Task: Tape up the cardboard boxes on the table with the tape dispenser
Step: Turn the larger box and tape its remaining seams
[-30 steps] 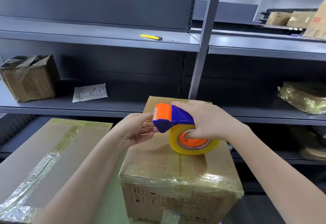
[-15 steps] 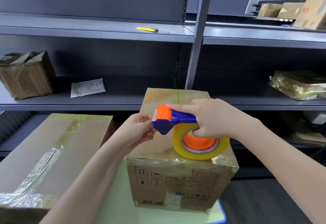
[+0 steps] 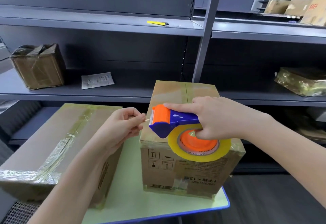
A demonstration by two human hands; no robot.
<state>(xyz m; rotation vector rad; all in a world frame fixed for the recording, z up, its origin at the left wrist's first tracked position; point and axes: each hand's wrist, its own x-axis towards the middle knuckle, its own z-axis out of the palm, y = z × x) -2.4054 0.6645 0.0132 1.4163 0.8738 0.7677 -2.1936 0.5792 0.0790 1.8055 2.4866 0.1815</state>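
Observation:
My right hand point(image 3: 217, 118) grips the blue and orange tape dispenser point(image 3: 174, 121), which carries a yellowish roll of clear tape point(image 3: 199, 151), and holds it over the near top edge of a small upright cardboard box point(image 3: 185, 171). My left hand point(image 3: 121, 126) pinches the loose end of the tape just left of the dispenser's orange cutter. To the left lies a larger flat cardboard box point(image 3: 53, 144) with shiny tape along its seams. Both boxes rest on a pale green table point(image 3: 150, 204) with a blue edge.
Grey metal shelving stands behind the table, with an upright post point(image 3: 206, 29) in the middle. On it are a worn taped box point(image 3: 38, 66), a paper sheet point(image 3: 97, 80), a yellow utility knife point(image 3: 157, 23), a foil-wrapped parcel point(image 3: 303, 81) and more cartons point(image 3: 296, 8) at the top right.
The view has pulled back and tilted down, so the small box's front face and the table edge now show. Both hands keep their hold; the dispenser has come to the box's near edge.

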